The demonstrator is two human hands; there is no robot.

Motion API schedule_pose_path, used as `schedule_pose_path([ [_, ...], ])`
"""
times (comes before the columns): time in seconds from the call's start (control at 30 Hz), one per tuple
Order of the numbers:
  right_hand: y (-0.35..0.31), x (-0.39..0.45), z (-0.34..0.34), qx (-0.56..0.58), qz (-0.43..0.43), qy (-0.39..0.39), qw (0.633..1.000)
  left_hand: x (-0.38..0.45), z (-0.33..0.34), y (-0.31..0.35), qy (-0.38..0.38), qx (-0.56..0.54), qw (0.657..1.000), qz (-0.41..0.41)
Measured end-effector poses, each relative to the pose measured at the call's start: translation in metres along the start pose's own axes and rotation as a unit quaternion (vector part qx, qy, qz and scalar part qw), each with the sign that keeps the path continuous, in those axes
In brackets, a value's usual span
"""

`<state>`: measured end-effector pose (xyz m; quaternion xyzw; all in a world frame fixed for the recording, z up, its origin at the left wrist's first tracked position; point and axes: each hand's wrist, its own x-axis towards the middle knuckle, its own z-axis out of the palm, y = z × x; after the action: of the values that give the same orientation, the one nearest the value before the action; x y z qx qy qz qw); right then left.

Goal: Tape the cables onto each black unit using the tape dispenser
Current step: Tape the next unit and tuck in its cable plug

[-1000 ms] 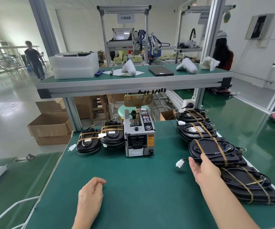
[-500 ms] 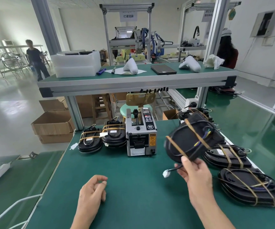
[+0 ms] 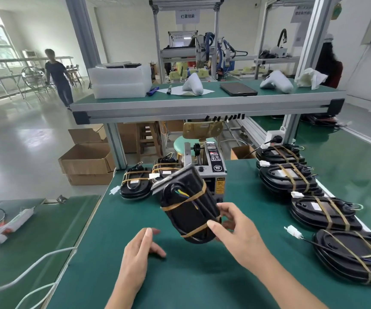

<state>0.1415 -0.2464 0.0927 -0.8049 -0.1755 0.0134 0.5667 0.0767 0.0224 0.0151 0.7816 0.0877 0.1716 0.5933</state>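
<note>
My right hand [image 3: 239,234] grips the near end of a black unit [image 3: 187,204] and holds it tilted above the green table [image 3: 180,275], in front of the tape dispenser [image 3: 212,168]. Tan bands and coloured wires cross the unit's top. My left hand [image 3: 140,248] hovers just left of and below the unit, fingers relaxed, holding nothing. Two banded black units [image 3: 135,184] sit left of the dispenser. A row of several banded black units [image 3: 322,210] with white connectors runs along the right edge.
A raised shelf [image 3: 202,105] crosses above the table's far end. Cardboard boxes [image 3: 86,159] stand on the floor at the left. A lower green bench [image 3: 24,241] at the left carries a white tool and cables. A person walks far back on the left.
My right hand picked a black unit from the right-hand row and carried it left to the table's middle, in front of the dispenser. My left hand lifted and opened toward it.
</note>
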Motion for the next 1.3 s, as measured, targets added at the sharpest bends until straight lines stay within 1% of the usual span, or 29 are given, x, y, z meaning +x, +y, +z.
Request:
schedule_pose_path([
  [0.13, 0.000, 0.018, -0.018, -0.156, -0.042, -0.067, 0.985, -0.003, 0.001, 0.005, 0.011, -0.008, 1.000, -0.012],
  [0.2, 0.003, 0.025, -0.026, -0.219, -0.041, -0.093, 0.970, -0.005, 0.000, 0.011, 0.007, 0.001, 1.000, -0.016],
  [0.27, 0.004, 0.030, -0.034, -0.257, -0.031, -0.114, 0.959, -0.005, -0.003, 0.014, -0.003, 0.021, 0.999, -0.025],
  [0.4, 0.003, 0.037, -0.039, -0.291, -0.033, -0.154, 0.944, -0.006, -0.001, 0.013, -0.020, 0.054, 0.998, -0.014],
  [0.53, 0.001, 0.041, -0.034, -0.320, -0.054, -0.164, 0.932, -0.006, 0.002, 0.012, -0.036, 0.082, 0.996, -0.004],
  [0.83, -0.001, 0.044, -0.028, -0.320, -0.035, -0.185, 0.928, -0.002, 0.004, 0.008, -0.040, 0.128, 0.991, 0.005],
  [0.93, -0.002, 0.045, -0.025, -0.311, -0.030, -0.190, 0.931, 0.001, 0.006, 0.007, -0.044, 0.157, 0.987, -0.002],
  [1.03, -0.010, 0.047, -0.021, -0.322, -0.013, -0.204, 0.925, 0.003, 0.007, 0.004, -0.045, 0.188, 0.981, 0.000],
  [1.1, -0.018, 0.049, -0.019, -0.309, -0.008, -0.195, 0.931, 0.004, 0.007, 0.001, -0.049, 0.201, 0.978, -0.005],
  [1.17, -0.024, 0.057, -0.014, -0.255, -0.003, -0.156, 0.954, 0.004, 0.007, -0.001, -0.053, 0.215, 0.975, -0.010],
  [1.23, -0.026, 0.071, -0.007, -0.181, 0.023, -0.072, 0.981, 0.004, 0.007, -0.003, -0.056, 0.221, 0.974, -0.011],
  [1.3, -0.025, 0.090, 0.002, -0.100, 0.082, 0.016, 0.991, 0.004, 0.008, -0.003, -0.056, 0.220, 0.974, -0.013],
])
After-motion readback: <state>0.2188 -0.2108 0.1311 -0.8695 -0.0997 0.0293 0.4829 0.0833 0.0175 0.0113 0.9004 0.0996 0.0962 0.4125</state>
